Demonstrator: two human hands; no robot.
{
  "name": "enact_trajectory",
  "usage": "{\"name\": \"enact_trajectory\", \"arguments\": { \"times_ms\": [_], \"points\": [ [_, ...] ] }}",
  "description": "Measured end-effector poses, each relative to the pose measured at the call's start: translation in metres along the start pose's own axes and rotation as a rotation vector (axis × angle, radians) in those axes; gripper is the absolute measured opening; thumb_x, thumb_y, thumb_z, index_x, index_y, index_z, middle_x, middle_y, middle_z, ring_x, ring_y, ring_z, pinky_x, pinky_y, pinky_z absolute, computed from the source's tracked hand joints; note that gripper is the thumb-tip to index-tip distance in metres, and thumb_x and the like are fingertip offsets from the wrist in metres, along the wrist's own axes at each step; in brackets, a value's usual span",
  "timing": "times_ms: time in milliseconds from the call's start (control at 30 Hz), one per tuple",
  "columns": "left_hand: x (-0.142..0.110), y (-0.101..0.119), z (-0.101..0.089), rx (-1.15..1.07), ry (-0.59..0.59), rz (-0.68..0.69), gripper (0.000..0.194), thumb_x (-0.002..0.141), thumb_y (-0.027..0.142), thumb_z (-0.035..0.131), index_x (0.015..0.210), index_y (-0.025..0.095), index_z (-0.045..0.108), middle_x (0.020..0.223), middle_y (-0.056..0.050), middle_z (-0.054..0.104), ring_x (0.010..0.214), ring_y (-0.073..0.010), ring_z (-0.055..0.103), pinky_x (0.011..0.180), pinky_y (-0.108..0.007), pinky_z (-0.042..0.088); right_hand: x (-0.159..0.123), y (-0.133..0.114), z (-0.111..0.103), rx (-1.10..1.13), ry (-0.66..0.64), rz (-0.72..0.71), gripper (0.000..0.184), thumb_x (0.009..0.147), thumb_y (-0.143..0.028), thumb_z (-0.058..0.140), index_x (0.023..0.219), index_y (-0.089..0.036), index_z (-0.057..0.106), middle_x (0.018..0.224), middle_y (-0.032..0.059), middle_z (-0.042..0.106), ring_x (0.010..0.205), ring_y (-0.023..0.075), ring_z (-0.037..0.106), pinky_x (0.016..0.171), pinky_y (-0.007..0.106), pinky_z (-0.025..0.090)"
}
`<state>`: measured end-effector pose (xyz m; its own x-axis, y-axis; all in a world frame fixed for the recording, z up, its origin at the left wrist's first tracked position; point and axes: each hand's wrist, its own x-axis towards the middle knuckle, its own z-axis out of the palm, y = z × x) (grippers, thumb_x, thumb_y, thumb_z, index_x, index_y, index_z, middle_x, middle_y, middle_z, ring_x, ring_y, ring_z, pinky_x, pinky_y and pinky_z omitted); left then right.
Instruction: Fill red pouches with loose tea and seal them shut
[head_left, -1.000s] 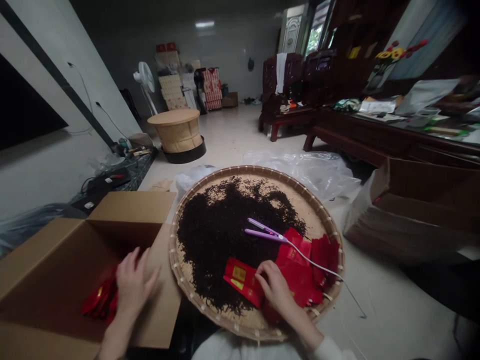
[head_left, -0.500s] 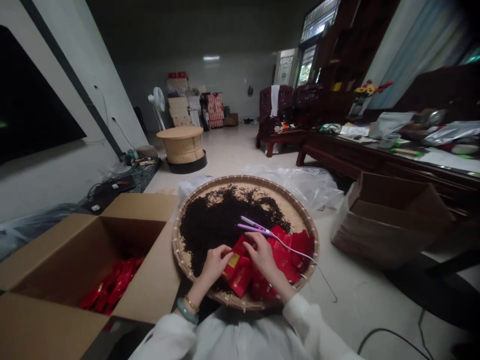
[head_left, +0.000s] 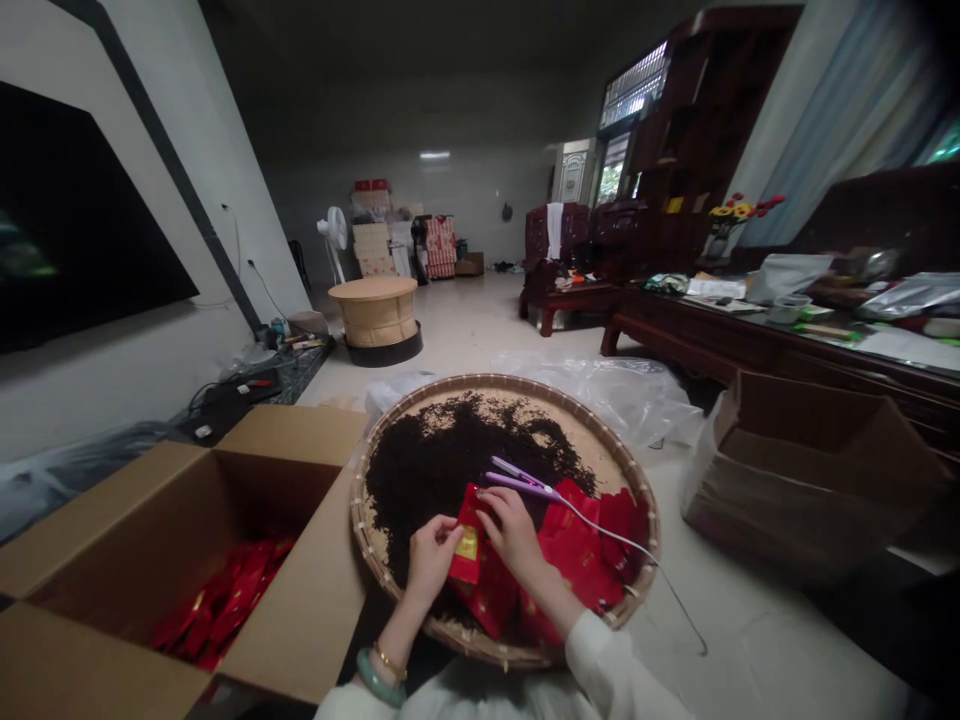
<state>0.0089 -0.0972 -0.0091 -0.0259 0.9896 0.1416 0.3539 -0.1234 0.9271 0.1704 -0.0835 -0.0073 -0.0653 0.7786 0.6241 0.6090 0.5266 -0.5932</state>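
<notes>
A round woven tray (head_left: 420, 400) lies on the floor with a heap of dark loose tea (head_left: 442, 460) on it. Both hands hold one red packet (head_left: 466, 540) upright above the tray's near side. My left hand (head_left: 429, 560) grips its lower left edge. My right hand (head_left: 511, 528) pinches its top right. Several more red packets (head_left: 592, 535) lie on the tray to the right. A purple clamp tool (head_left: 521, 478) with a white cord rests just beyond my right hand.
An open cardboard box (head_left: 120, 520) at the left holds several red packets (head_left: 217, 605). Clear plastic sheeting (head_left: 622, 385) lies behind the tray. Another brown box (head_left: 810, 460) sits at the right, before a long dark wooden table (head_left: 750, 320). A round wooden stool (head_left: 375, 312) stands farther back.
My left hand came out of the cardboard box to the tray and took hold of the red packet with my right hand. The packet now stands more upright.
</notes>
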Motion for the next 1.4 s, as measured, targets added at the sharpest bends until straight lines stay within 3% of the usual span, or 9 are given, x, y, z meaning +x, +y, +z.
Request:
{"name": "enact_trajectory", "arguments": {
  "times_ms": [100,233,367,433,567,733,900,1167,1400],
  "points": [
    [0.0,-0.005,-0.001,0.016,-0.06,-0.019,0.018,0.073,0.032,0.059,0.073,0.016,0.067,0.067,-0.004,0.07,0.063,-0.0187,0.064,0.061,-0.027,0.049,0.01,-0.002,-0.005,-0.076,-0.142,0.098,0.005,0.079,-0.02,0.064,0.08,-0.016,0.063,0.082,0.0062,0.061,0.083,0.0216,0.054,0.073,0.035,0.048],
    [-0.001,-0.007,-0.003,0.043,-0.179,-0.058,0.016,0.073,0.028,0.058,0.078,0.016,0.068,0.068,-0.005,0.071,0.064,-0.0202,0.066,0.061,-0.029,0.051,0.024,-0.003,-0.018,-0.096,-0.399,0.16,0.021,0.076,-0.016,0.066,0.058,-0.017,0.056,0.062,0.0008,0.054,0.072,0.0181,0.05,0.063,0.026,0.04],
    [0.007,0.008,-0.013,0.12,-0.151,0.048,0.046,0.069,0.031,0.067,0.113,0.019,0.064,0.121,-0.011,0.065,0.115,-0.0273,0.057,0.099,-0.041,0.041,0.035,-0.005,-0.03,0.017,-0.514,0.198,0.017,0.08,-0.017,0.06,0.063,-0.016,0.057,0.062,-0.0017,0.054,0.062,0.0141,0.047,0.062,0.025,0.037],
    [0.015,0.02,-0.021,0.039,-0.274,-0.003,0.05,0.074,0.039,0.064,0.12,0.02,0.06,0.126,-0.011,0.062,0.118,-0.0261,0.054,0.104,-0.042,0.037,0.039,-0.009,-0.036,0.103,-0.549,0.125,0.016,0.085,-0.021,0.056,0.069,-0.017,0.058,0.064,-0.0024,0.056,0.064,0.014,0.048,0.07,0.028,0.04],
    [0.027,0.037,-0.029,-0.319,-0.629,-0.24,0.057,0.082,0.062,0.047,0.106,0.016,0.068,0.094,-0.01,0.073,0.088,-0.0241,0.066,0.083,-0.038,0.05,0.046,-0.021,-0.044,0.198,-0.569,-0.069,0.022,0.092,-0.026,0.047,0.072,-0.019,0.054,0.068,-0.0031,0.057,0.066,0.0131,0.051,0.098,0.039,0.034],
    [0.028,0.035,-0.026,-0.374,-0.56,-0.375,0.071,0.071,0.079,0.043,0.07,0.013,0.069,0.057,-0.002,0.061,0.051,-0.0137,0.051,0.055,-0.026,0.044,0.052,-0.03,-0.044,0.253,-0.73,-0.081,0.019,0.092,-0.024,0.045,0.087,-0.02,0.062,0.08,0.0002,0.067,0.071,0.0143,0.057,0.099,0.039,0.034],
    [0.026,0.027,-0.023,-0.216,-0.583,-0.285,0.073,0.075,0.079,0.033,0.062,0.014,0.065,0.052,0.0,0.053,0.05,-0.0126,0.044,0.052,-0.025,0.038,0.054,-0.027,-0.036,0.513,-0.901,0.089,0.018,0.086,-0.033,0.058,0.083,-0.019,0.069,0.083,0.0008,0.071,0.076,0.016,0.063,0.08,0.027,0.045],
    [0.039,0.03,-0.033,-0.084,-0.628,-0.063,0.051,0.089,0.055,0.039,0.092,0.014,0.069,0.087,-0.005,0.068,0.085,-0.0197,0.057,0.082,-0.03,0.045,0.05,-0.015,-0.026,0.349,-0.828,0.04,0.032,0.093,-0.033,0.044,0.071,-0.016,0.06,0.065,-0.0003,0.059,0.062,0.013,0.049,0.071,0.027,0.042],
    [0.044,0.034,-0.032,0.13,-0.787,0.043,0.048,0.095,0.043,0.029,0.098,0.013,0.067,0.092,-0.005,0.067,0.083,-0.0171,0.056,0.082,-0.029,0.044,0.05,-0.012,-0.024,0.571,-1.122,0.051,0.026,0.084,-0.037,0.054,0.091,-0.014,0.064,0.085,0.0021,0.063,0.077,0.0158,0.054,0.076,0.027,0.047]
  ]
}}
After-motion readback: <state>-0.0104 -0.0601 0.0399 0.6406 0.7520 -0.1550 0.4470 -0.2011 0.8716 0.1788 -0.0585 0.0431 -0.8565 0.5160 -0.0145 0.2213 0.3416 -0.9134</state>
